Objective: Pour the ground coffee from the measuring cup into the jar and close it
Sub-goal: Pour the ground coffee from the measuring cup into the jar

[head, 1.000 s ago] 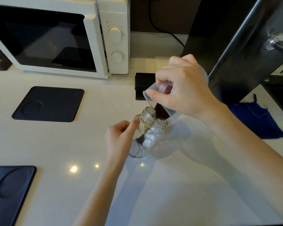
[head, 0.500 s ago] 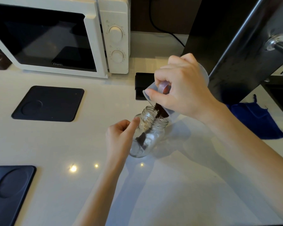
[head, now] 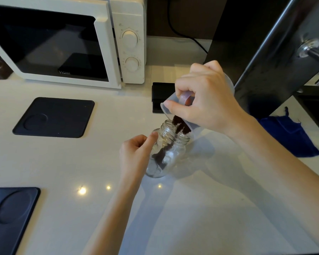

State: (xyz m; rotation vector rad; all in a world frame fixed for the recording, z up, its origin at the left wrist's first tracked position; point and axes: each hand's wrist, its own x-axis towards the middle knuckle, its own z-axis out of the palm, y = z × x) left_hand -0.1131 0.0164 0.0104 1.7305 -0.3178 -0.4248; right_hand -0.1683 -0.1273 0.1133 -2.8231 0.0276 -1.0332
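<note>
white counter (head: 191,218): right hand (head: 208,100) grips tilted measuring cup (head: 167,108), left hand (head: 136,153) grips jar (head: 170,153).

Counter: we see a smooth white stone counter (head: 66,162) with small bright light spots.
Back: a white box microwave oven with two round knobs (head: 129,39) stands there.
Mats: two flat black square rubber mats (head: 53,117) lie on the left.
Right: a crumpled blue cloth (head: 293,133) lies there.

Dark brown ground coffee (head: 180,126), clear jar (head: 170,155).
</note>
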